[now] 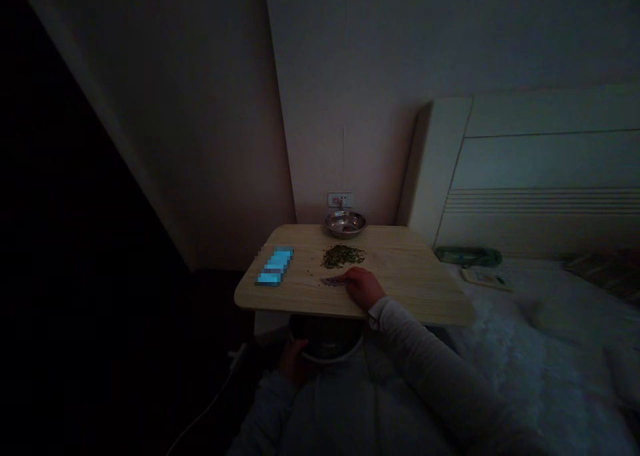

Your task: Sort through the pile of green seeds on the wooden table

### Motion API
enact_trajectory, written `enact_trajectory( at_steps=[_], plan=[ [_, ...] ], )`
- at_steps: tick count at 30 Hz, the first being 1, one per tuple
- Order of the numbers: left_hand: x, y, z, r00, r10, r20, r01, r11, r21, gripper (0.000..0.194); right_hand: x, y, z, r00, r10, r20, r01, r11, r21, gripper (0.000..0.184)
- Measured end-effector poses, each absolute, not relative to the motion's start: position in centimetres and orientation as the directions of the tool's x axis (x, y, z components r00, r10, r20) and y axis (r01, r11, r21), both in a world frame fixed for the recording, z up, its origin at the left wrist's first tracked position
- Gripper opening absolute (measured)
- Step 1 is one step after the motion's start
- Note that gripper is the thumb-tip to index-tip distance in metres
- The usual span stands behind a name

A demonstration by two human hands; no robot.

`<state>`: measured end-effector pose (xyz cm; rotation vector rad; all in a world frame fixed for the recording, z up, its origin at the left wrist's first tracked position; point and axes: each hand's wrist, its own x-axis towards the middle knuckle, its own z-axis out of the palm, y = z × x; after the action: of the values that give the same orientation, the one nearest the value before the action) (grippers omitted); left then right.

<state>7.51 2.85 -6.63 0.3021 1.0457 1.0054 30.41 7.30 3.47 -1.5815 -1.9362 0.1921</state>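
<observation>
Head view: your right hand (364, 287) pinches a thin, patterned piece (332, 281) between its fingers, low over the near half of the worktop (415, 283); dimness hides what it is. Just beyond lies a heap of small dark-green bits (343, 256), with stray crumbs left of it. Your left hand (295, 361) has its fingers closed on the rim of a basin (345, 357) (the worktop's near edge covers its far part). Behind the heap stands a steel bowl (332, 225), below a wall socket (340, 199); a lit phone (275, 267) occupies the left side. Your right sleeve (425, 349) crosses the near edge, beside the bed (520, 369).
</observation>
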Motion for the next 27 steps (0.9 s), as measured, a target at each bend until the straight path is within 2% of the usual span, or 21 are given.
enact_trajectory(
  at_steps=[5, 11, 15, 20, 23, 27],
  plan=[
    [7.0, 3.0, -7.0, 0.150, 0.792, -0.592, -0.510, 0.575, 0.640, 0.019, 30.8, 6.8, 2.9, -0.110, 0.908, 0.404, 0.806, 0.319, -0.499, 0.039],
    [7.3, 2.8, -6.4, 0.209, 0.793, -0.572, -0.526, 0.585, 0.618, 0.023, 31.0, 6.0, 2.6, -0.130, 0.897, 0.422, 0.780, 0.356, -0.515, 0.038],
    [7.2, 2.8, -6.2, 0.192, 0.808, -0.557, -0.502, 0.569, 0.651, 0.026, 31.2, 5.5, 2.4, -0.138, 0.892, 0.431, 0.763, 0.373, -0.528, 0.034],
    [7.1, 3.0, -6.6, 0.188, 0.825, -0.533, -0.453, 0.555, 0.698, 0.015, 31.4, 5.1, 2.1, -0.143, 0.887, 0.439, 0.706, 0.402, -0.583, 0.032],
    [7.3, 3.1, -6.7, 0.168, 0.847, -0.505, -0.433, 0.523, 0.734, 0.016, 31.6, 5.2, 1.9, -0.072, 0.894, 0.441, 0.632, 0.383, -0.673, 0.028],
    [7.1, 2.7, -6.4, 0.212, 0.891, -0.401, -0.379, 0.453, 0.807, 0.015, 32.5, 5.9, 2.1, 0.178, 0.901, 0.396, 0.453, 0.282, -0.846, 0.020]
  ],
)
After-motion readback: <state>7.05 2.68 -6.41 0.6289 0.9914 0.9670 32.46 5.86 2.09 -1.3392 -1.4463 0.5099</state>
